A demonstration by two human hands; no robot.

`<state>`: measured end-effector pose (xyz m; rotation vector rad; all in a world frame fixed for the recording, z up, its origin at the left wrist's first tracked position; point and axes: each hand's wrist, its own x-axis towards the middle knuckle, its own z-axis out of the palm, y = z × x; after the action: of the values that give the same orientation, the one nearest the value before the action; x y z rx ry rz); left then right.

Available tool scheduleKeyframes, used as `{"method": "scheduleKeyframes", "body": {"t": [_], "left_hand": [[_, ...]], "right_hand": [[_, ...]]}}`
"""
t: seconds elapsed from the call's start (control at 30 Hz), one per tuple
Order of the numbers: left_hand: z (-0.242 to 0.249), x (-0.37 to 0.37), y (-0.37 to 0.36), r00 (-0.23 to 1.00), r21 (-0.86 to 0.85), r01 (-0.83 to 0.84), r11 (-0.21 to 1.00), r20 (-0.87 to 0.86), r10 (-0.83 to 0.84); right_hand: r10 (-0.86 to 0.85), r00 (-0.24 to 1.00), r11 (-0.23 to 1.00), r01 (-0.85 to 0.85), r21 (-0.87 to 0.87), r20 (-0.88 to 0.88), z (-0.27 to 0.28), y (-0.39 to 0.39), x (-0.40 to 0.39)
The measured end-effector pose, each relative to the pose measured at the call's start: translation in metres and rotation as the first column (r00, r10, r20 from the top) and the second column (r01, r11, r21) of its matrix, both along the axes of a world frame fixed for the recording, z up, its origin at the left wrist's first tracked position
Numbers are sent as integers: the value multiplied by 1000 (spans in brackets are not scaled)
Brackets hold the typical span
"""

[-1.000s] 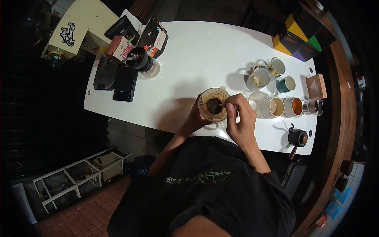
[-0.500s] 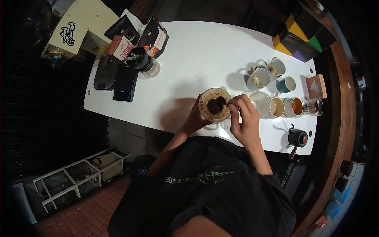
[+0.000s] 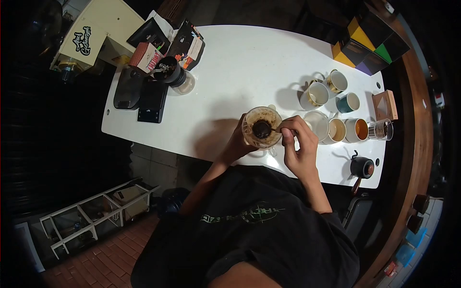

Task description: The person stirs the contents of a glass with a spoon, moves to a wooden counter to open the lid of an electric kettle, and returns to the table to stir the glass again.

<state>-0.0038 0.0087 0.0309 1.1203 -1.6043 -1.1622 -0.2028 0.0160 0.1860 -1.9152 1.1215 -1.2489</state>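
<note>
My left hand [image 3: 237,145] is wrapped round the near left side of a clear coffee dripper [image 3: 248,126], holding it over the table's front edge. A brown-stained paper filter [image 3: 270,118] lines it, with dark wet coffee grounds [image 3: 261,129] at the bottom. Pinched in the fingers of my right hand [image 3: 301,146] is a thin handle, apparently a spoon [image 3: 277,129], that reaches over the dripper's right rim into the filter. The spoon's end is hard to tell from the dark grounds. Whatever is under the dripper is mostly hidden.
Several cups, including a white cup [image 3: 315,95] and a teal cup [image 3: 348,102], stand on the white table [image 3: 240,62] to the right. A black kettle [image 3: 361,167] is at the right front. A grinder [image 3: 178,79], a black scale [image 3: 152,103] and boxes are at left.
My right hand has shifted slightly to the right. The dark spoon end, which stood out in the middle of the filter, now blends with the grounds. My left hand and the dripper hold almost still.
</note>
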Motion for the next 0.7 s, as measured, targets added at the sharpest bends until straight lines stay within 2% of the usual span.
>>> {"method": "scheduleKeyframes", "body": {"t": [0.1,0.2,0.27,0.4,0.5,0.57,0.7], "left_hand": [[-6,0,-1,999,41,10,999,-48,-8],[-8,2,-1,1000,1,3,1000,20,-3],[-5,1,0,1000,7,2,1000,10,-2],[-8,2,-1,1000,-9,15,1000,2,-15],[-4,1,1,1000,55,14,998,-18,-13],[3,-1,1,998,52,-1,999,-69,5],[-1,1,1,999,39,11,999,-49,-9]], "right_hand": [[38,999,998,-39,42,13,-5,-3,1],[9,999,1000,-8,24,-49,-6,-3,3],[-32,999,999,32,-14,-40,-3,0,4],[-7,1000,999,8,-32,11,-4,-2,4],[7,998,1000,-5,25,-61,-6,-2,5],[-34,997,996,28,-87,-70,-10,-2,6],[-60,993,983,41,-178,-104,-4,-1,5]]}}
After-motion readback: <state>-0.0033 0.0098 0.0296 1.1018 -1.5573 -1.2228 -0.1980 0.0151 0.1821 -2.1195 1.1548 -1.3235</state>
